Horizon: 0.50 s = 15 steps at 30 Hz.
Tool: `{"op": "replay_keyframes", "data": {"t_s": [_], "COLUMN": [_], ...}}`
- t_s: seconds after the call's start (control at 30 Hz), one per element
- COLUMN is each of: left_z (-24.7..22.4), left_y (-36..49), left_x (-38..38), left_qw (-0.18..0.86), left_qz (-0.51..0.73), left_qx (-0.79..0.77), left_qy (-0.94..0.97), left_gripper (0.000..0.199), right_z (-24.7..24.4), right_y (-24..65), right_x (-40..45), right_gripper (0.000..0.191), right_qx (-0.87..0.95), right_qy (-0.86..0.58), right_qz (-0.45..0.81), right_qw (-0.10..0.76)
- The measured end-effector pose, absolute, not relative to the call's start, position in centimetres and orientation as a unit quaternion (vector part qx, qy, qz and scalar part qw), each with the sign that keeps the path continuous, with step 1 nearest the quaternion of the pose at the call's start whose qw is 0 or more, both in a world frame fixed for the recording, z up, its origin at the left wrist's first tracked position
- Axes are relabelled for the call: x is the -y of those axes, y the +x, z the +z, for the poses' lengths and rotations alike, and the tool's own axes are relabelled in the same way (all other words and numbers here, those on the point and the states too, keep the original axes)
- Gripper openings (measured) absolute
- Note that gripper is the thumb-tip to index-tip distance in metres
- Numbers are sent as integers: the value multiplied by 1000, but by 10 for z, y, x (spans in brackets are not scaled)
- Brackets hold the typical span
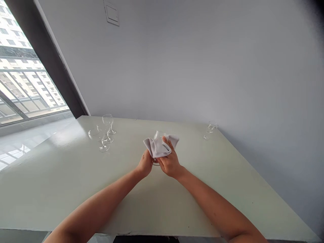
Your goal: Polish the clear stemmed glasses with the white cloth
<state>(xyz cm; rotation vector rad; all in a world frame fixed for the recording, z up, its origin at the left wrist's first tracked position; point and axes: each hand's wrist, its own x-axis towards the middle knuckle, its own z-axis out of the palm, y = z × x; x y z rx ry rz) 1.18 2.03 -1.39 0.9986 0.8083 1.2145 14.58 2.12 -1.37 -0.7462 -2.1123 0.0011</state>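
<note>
**Two-Handed Support of Stemware in a Cloth**

Held item: one clear stemmed glass (158, 134), located at the centre, above the near half of the tabletop (76, 175). Its rim end shows above a folded pale cloth (159, 148); its foot shows below, between the hands.

Left hand (145, 164): fingers curled closed at the lower part of the glass. The cloth and hand hide the exact contact points.

Right hand (170, 163): fingers closed over the cloth, pressing it against the side of the bowl. Part of the cloth spreads past the fingertips.

Handling guidance (judgement):
1. Support the glass low, near the bowl base. Twisting the foot against the bowl could snap the stem.
2. Apply light, even pressure through the cloth; the thin rim would chip or crack if squeezed.
3. Turn bowl and cloth against each other in small arcs, with slack fabric gathered clear of the foot.
4. Place a cloth layer between skin and bowl to limit fingerprints.

Surroundings: a group of stemmed glasses (107, 120) is at the far left; a single stemmed glass (213, 127) is at the far right, near the wall (202, 67).

Markings: no brand, label or writing is legible on the glassware, cloth or wall switch (112, 14).
</note>
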Motion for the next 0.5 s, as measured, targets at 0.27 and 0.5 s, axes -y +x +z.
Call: {"op": "replay_keyframes", "data": {"t_s": [0.27, 0.5], "left_z": [-5, -11], "left_y": [8, 12], "left_x": [-23, -21], "left_qw": [669, 637], "left_qz": [541, 542], "left_qx": [-314, -331], "left_qy": [401, 436], "left_gripper": [53, 55], "right_z": [-28, -13], "right_y": [140, 130], "right_x": [-20, -17], "right_gripper": [40, 37], "right_qx": [810, 654], "right_qy": [-281, -370], "right_qz": [104, 462], "right_qw": [503, 472]}}
